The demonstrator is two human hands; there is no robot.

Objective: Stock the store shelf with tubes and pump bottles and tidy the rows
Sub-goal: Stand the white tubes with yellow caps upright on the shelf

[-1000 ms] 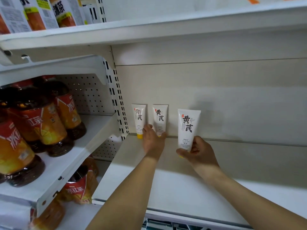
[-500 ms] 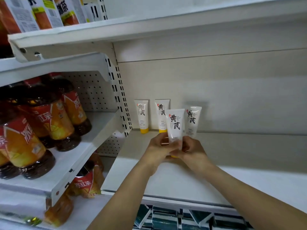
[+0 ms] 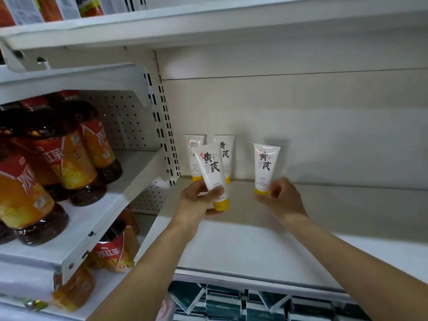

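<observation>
Head view: stocking step in hand. One tube [image 3: 213, 174] is grasped near its yellow cap in the left hand [image 3: 196, 205], tilted, above the shelf [image 3: 243, 246] in front of two tubes [image 3: 228, 156] at the back panel. The right hand [image 3: 281, 200] is loosely curled beside a fourth tube [image 3: 264, 169]; contact cannot be told. Next move, judged: the held tube is to be stood cap-down in the row's gap.

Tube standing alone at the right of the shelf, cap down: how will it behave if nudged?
The lone tube probably tips easily: it is tall and balances on a small yellow cap. Its body looks like soft glossy plastic, so likely light, squashy and somewhat slick. The right hand beside it looks loosely curled and off it.
</observation>
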